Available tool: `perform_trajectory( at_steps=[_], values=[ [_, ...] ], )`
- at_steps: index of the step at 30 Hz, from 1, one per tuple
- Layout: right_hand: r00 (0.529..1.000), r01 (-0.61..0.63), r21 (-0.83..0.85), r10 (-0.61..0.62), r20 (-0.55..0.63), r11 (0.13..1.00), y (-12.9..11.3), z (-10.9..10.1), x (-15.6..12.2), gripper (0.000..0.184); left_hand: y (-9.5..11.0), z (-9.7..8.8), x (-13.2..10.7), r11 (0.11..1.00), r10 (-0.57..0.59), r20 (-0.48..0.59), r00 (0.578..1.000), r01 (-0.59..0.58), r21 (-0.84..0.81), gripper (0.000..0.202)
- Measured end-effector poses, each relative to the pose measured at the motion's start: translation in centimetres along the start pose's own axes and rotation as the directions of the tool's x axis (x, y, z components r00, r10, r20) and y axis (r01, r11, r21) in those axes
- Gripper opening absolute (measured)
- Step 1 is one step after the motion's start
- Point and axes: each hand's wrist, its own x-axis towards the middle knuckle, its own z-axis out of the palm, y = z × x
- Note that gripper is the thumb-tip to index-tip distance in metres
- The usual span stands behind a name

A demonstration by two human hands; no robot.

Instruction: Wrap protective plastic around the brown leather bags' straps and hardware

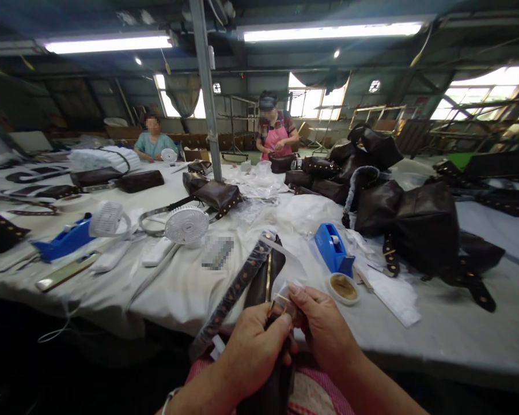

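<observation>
My left hand point(253, 354) is closed around the top of a dark brown leather bag point(263, 276) that hangs over the table's near edge into my lap. My right hand point(322, 328) pinches a small clear plastic wrap point(285, 291) over a brass fitting at the bag's zip. A studded strap point(237, 288), partly wrapped in clear film, runs up from the bag onto the table. Both thumbs meet at the fitting.
A blue tape dispenser point(333, 246) and a small round dish point(344, 287) sit right of my hands. Dark bags point(415, 222) pile at the right. Two small white fans point(186, 226), another blue dispenser point(64, 241) and a phone lie left. Two people work across the white-covered table point(449, 328).
</observation>
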Motion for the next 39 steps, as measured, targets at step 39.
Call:
perform_trajectory(
  at_steps=[39],
  values=[
    [0.984, -0.119, -0.181, 0.141, 0.112, 0.976, 0.6, -1.5, -1.2, 0.048, -0.7, -1.1, -2.5, 0.992, -0.060, -0.003, 0.998, 0.059, -0.114, 0.036]
  ],
)
